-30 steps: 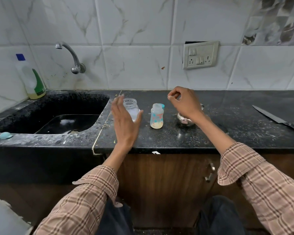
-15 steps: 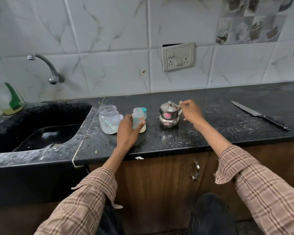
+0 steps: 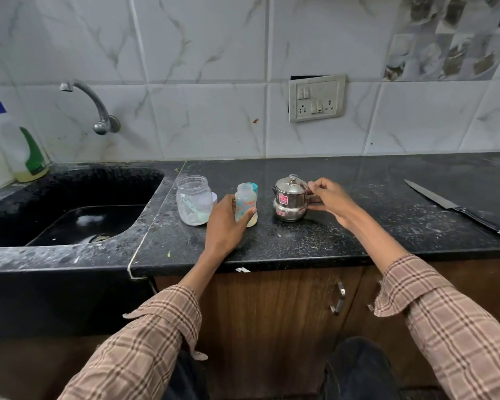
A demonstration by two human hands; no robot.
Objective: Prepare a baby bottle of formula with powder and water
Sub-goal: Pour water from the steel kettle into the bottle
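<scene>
A small clear baby bottle point(image 3: 245, 201) with printed pictures stands open on the black counter point(image 3: 315, 243), with pale powder at its bottom. My left hand point(image 3: 227, 225) wraps around its lower part. A blue cap point(image 3: 254, 186) shows just behind it. To the left stands a clear jar point(image 3: 193, 200) with a scoop and some powder inside. To the right sits a small steel kettle point(image 3: 290, 199) with its lid on. My right hand point(image 3: 331, 202) is closed on the kettle's handle, which the fingers hide.
A black sink point(image 3: 78, 215) with a wall tap point(image 3: 91, 103) lies to the left, and a dish soap bottle point(image 3: 20, 145) stands at its back corner. A long knife point(image 3: 453, 207) lies on the counter at the right. A socket plate point(image 3: 316, 98) is on the tiled wall.
My left hand dropped from beside the jar onto the baby bottle. My right hand came down and took the kettle's handle. The view shifted right and back.
</scene>
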